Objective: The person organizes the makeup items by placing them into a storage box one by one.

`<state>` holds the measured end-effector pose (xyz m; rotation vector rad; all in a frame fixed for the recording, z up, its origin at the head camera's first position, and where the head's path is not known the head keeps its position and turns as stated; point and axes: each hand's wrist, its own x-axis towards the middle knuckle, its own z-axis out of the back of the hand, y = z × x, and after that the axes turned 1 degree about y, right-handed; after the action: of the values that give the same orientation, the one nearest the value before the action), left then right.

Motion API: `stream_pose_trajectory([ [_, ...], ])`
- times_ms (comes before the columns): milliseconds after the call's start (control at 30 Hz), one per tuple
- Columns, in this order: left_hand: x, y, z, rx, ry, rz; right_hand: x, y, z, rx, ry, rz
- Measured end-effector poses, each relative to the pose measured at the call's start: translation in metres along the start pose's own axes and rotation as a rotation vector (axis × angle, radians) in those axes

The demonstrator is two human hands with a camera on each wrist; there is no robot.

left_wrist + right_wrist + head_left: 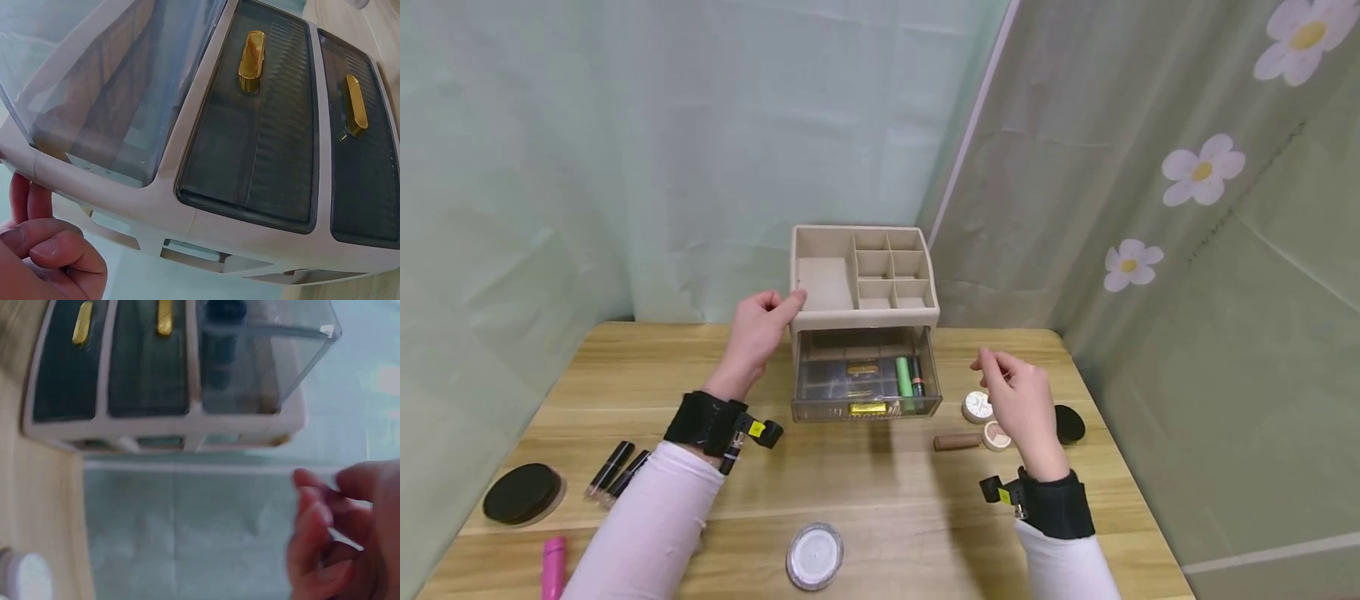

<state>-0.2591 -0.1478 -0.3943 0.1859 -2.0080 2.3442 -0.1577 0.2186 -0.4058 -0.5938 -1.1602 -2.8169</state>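
Head view: table, its near edge cut off. Organizer stands toward the table's back; its top drawer is pulled out, contents partly obscured by its smoky front. Your left hand pinches the organizer's left rim. Your right hand hangs released to its right, fingers loosely bent, blurred in right wrist view. Pink tube, cut off below. Pale compact, partly behind your right hand.

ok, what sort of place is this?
Probably a makeup corner, maybe a makeshift setup: a wood-grain table bearing a drawer organizer, with what look like cosmetics, such as a round black compact, and a daisy-print hanging close beside it.
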Motion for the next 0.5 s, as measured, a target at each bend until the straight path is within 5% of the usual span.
stream_pose_trajectory([
  [233,0.001,-0.001,0.000,-0.017,0.001,-0.004,-0.017,-0.034,-0.008,-0.113,0.220,-0.108],
  [500,0.000,0.002,-0.001,-0.021,0.008,-0.003,-0.043,-0.052,-0.038,-0.175,0.378,-0.155],
])
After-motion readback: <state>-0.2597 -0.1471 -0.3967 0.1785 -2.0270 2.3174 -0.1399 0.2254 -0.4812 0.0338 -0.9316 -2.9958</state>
